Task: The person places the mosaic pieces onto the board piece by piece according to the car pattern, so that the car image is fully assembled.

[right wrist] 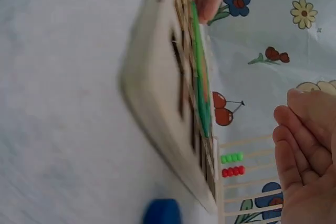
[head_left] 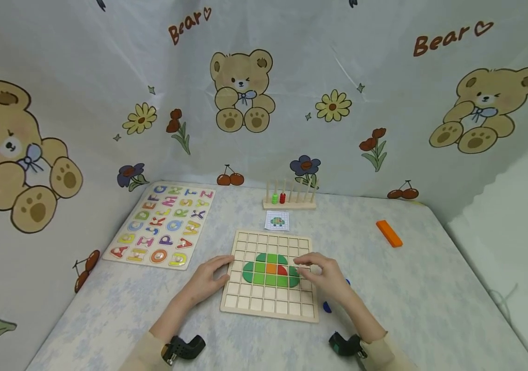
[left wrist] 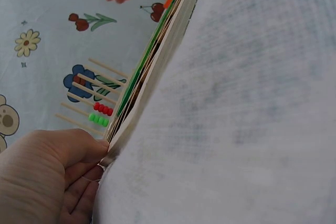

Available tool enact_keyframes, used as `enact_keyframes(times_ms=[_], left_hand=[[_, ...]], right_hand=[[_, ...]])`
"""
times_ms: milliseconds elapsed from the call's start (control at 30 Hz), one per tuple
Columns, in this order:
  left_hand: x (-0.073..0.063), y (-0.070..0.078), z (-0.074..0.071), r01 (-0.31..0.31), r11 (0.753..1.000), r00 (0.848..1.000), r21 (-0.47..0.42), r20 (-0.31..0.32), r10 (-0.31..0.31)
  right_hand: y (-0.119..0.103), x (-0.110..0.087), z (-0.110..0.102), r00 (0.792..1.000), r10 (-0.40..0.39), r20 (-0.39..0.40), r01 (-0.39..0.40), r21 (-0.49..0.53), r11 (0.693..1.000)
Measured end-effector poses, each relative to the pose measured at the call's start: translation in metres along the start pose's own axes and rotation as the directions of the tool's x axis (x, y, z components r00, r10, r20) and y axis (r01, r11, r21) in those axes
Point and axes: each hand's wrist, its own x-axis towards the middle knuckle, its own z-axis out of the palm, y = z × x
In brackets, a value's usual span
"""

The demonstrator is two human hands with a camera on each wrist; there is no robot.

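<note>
A wooden grid board [head_left: 269, 309] lies on the table between the hands. On it, green squares [head_left: 270, 280], dark green rounded pieces [head_left: 247, 272], an orange square [head_left: 271, 268] and a red rounded piece [head_left: 282, 270] form a car-like shape. My left hand [head_left: 208, 278] rests against the board's left edge, fingertips touching it. Over the board's right side hovers my right hand [head_left: 326, 275], fingers loosely bent; nothing shows between them in the right wrist view. Two blue pieces lie by the right hand: one [head_left: 327, 307] beside the board, another [head_left: 348, 282] partly hidden.
Behind the board lies a small pattern card [head_left: 277, 220], then a peg rack [head_left: 289, 205] with green and red beads. An alphabet puzzle board [head_left: 159, 226] occupies the back left. An orange block [head_left: 389, 233] sits to the right. A bear-print cloth hangs behind.
</note>
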Motion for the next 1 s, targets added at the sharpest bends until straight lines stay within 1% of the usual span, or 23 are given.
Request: enact_keyframes(times_ms=[100,167,300,400,433,500,567,633,667,800,933,1000], left_hand=[[0.001,0.000,0.000,0.007,1.000,1.000,-0.008,0.001,-0.007],[0.001,0.000,0.000,0.015,1.000,1.000,-0.009,0.004,-0.015],[0.000,-0.001,0.001,0.014,1.000,1.000,0.007,0.002,-0.014],[0.000,-0.002,0.001,0.005,1.000,1.000,0.017,-0.003,-0.005],[0.000,-0.002,0.001,0.001,1.000,1.000,0.019,-0.005,-0.001],[0.000,-0.001,0.000,-0.003,1.000,1.000,0.023,-0.007,0.003],[0.000,-0.001,0.000,-0.007,1.000,1.000,0.025,-0.007,0.007],[0.000,-0.002,0.000,-0.007,1.000,1.000,0.025,-0.008,0.007],[0.000,-0.002,0.000,-0.008,1.000,1.000,0.023,-0.008,0.008],[0.000,-0.002,0.001,-0.008,1.000,1.000,0.020,-0.011,0.008],[0.001,-0.003,0.001,-0.006,1.000,1.000,0.017,-0.016,0.006],[0.001,-0.003,0.001,-0.008,1.000,1.000,0.016,-0.019,0.009]], right_hand=[[-0.003,0.001,-0.017,0.996,0.065,-0.057,-0.067,-0.030,0.997],[-0.002,-0.003,-0.028,0.990,0.102,-0.096,-0.108,-0.056,0.993],[0.003,-0.018,-0.047,0.975,0.158,-0.157,-0.173,-0.083,0.981],[0.010,-0.031,-0.057,0.961,0.197,-0.196,-0.226,-0.140,0.964],[0.018,-0.037,-0.060,0.960,0.194,-0.201,-0.227,-0.155,0.962],[0.020,-0.044,-0.063,0.955,0.212,-0.205,-0.251,-0.185,0.950],[0.022,-0.051,-0.065,0.948,0.244,-0.203,-0.282,-0.189,0.940],[0.023,-0.056,-0.067,0.936,0.294,-0.193,-0.328,-0.176,0.928],[0.016,-0.056,-0.067,0.922,0.336,-0.192,-0.370,-0.178,0.912],[0.018,-0.063,-0.065,0.880,0.439,-0.182,-0.471,-0.205,0.858],[0.023,-0.067,-0.059,0.855,0.483,-0.190,-0.517,-0.223,0.826],[0.024,-0.068,-0.056,0.847,0.494,-0.196,-0.529,-0.236,0.815]])
